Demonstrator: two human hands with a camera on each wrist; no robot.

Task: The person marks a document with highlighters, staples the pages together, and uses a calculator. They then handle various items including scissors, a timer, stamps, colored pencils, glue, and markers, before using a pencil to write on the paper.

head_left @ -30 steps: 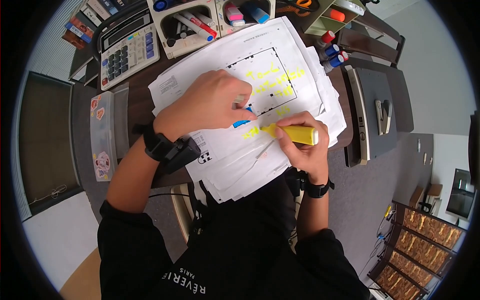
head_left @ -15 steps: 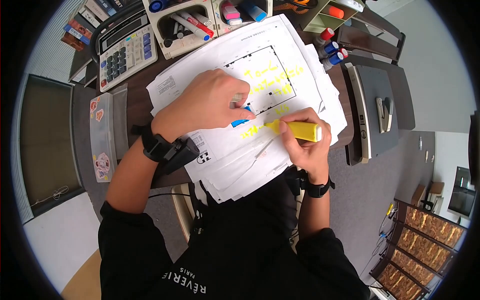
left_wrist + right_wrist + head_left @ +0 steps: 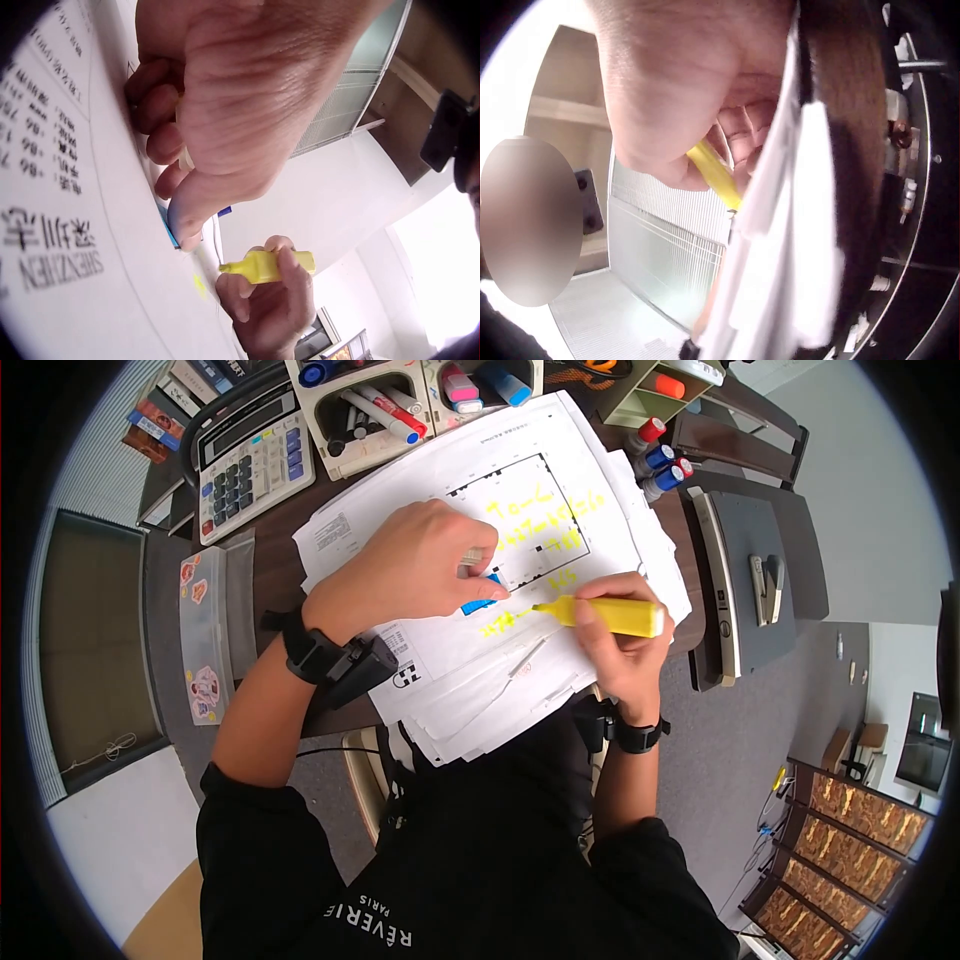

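Over SHENZHEN-printed paper (image 3: 124, 277), the left grip (image 3: 425, 565) curls onto something blue (image 3: 477, 605), the right grip (image 3: 628, 657) pinching a highlighter (image 3: 625, 617).

A black top (image 3: 460, 840) carries white capital lettering (image 3: 372, 923) on its front, RÊVERIE with a smaller PARIS, and its plain black sleeves (image 3: 262, 840) end near the elbows. Black straps (image 3: 303, 646) circle both wrists, the left one bearing a chunky, rounded black housing (image 3: 366, 666)
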